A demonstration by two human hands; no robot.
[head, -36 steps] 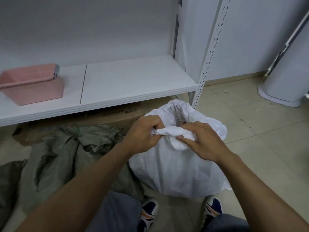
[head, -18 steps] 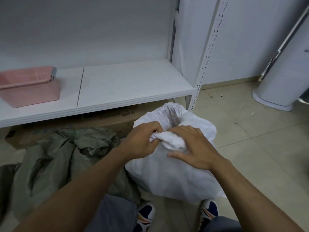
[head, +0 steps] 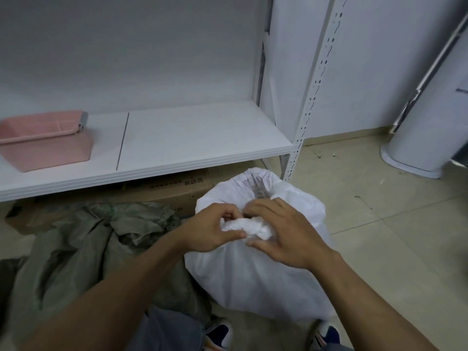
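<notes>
One pink plastic basket [head: 45,140], with smooth walls, rounded corners and a grey piece at its rim, stands at the far left on the white shelf [head: 197,138], whose flat matte board has a ribbed front edge. Under the shelf lies a brown cardboard box [head: 174,193]; it carries dark printed characters, but they are too blurred to read. In front of the box a grey-green woven sack [head: 83,249] is crumpled on the floor in soft, dull folds. Next is your left hand [head: 212,230]: its curled fingers and thumb pinch the gathered fabric at the neck of the white sack [head: 253,279]. This sack is of thin woven material with a slight shine. It stands full and rounded on the floor right in front of your feet, just beside the green sack, and its pleated mouth rises behind your fingers. Your right hand [head: 286,236] is cupped over the same bunch of fabric, fingers bent on top and thumb below, so it holds the bunch from the right. Further right are the white metal post [head: 312,97] of the shelf, punched with rows of holes, the glossy beige tiled floor [head: 379,236] with thin joints, and a white round body [head: 428,127] with a flared base.
</notes>
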